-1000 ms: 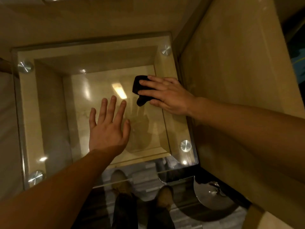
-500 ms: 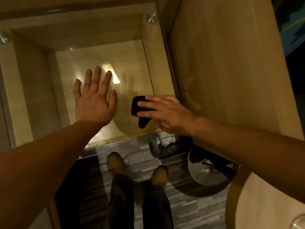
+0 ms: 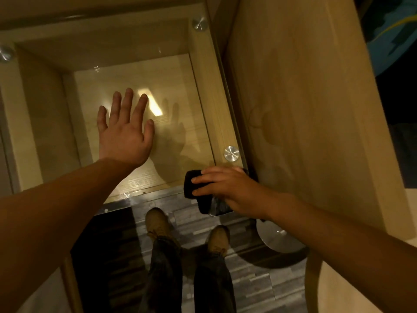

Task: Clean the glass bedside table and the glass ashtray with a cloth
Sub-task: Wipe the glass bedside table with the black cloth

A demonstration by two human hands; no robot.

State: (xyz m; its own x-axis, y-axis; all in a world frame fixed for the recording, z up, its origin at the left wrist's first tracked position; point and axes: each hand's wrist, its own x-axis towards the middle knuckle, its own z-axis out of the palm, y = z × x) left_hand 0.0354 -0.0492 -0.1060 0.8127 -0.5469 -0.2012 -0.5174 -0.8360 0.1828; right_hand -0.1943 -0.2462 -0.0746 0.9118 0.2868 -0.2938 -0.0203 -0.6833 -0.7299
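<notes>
**Cloth drawn down to the near right corner**

Since the earlier frames the right hand [image 3: 228,188] has pulled the black cloth [image 3: 194,186] along the right side of the glass bench [image 3: 178,82], from the middle of that side down to the near right corner. It is now just in front of the near metal stud [image 3: 231,152]. The left hand [image 3: 126,132] has stayed over the middle of the glass, as before.

The step in hand seems to be the wiping of the bench top, at the end of one stroke. The right hand lies on the cloth with its fingers almost straight and presses it down. I do not see them curl around it. Part of the cloth hangs over the near edge. The left hand is wide, fingers spread and holding nothing. Whether its palm really touches the glass I cannot tell.

The cloth is under the right hand and well apart from the left hand. The bench glass lies under both hands.

I judge that the next move calls for bringing the cloth back onto the glass and starting a new stroke more to the left. For that the left hand must give way, because it covers the unwiped middle.

The glass ashtray I cannot identify with certainty. A shiny piece shows just under the right hand at the near edge, but its shape is unclear. So this part of the task looks not yet done.
</notes>
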